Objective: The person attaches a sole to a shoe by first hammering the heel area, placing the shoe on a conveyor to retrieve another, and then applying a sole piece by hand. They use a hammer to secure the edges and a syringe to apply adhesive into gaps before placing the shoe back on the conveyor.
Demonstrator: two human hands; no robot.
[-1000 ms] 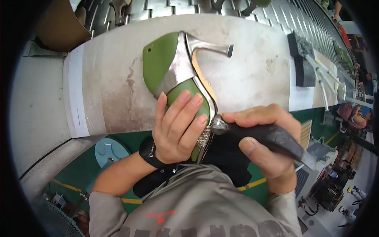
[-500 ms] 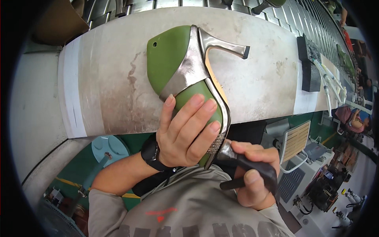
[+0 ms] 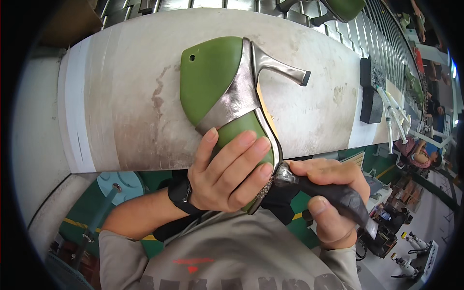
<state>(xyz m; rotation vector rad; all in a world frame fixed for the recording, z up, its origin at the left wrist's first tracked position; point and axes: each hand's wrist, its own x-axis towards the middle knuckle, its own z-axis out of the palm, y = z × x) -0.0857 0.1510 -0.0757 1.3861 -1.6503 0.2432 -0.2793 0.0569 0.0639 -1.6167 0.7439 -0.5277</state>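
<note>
A silver high-heeled shoe (image 3: 237, 101) on a green plastic shoe last (image 3: 212, 67) lies on its side, partly over the worktable, its heel (image 3: 282, 70) pointing to the far right. My left hand (image 3: 229, 171) is wrapped over the last's near part, steadying the shoe, with the thumb hidden. Along the near sole edge runs a sparkly strip (image 3: 265, 188), partly under my fingers. My right hand (image 3: 333, 193) grips a black-handled tool with a rounded metal head (image 3: 286, 175). That head touches or nearly touches the sole edge beside the strip.
The pale, stained worktable (image 3: 314, 111) runs across the view. A black box (image 3: 371, 92) with white brush-like sticks (image 3: 389, 111) stands at its right. Beyond lies a metal slat conveyor (image 3: 222, 4) carrying other green-lasted shoes (image 3: 345, 7). A light-blue round stool (image 3: 121, 186) is below left.
My right hand has moved right and turned the tool, so its handle now points to the lower right. The shoe and my left hand sit slightly lower in view.
</note>
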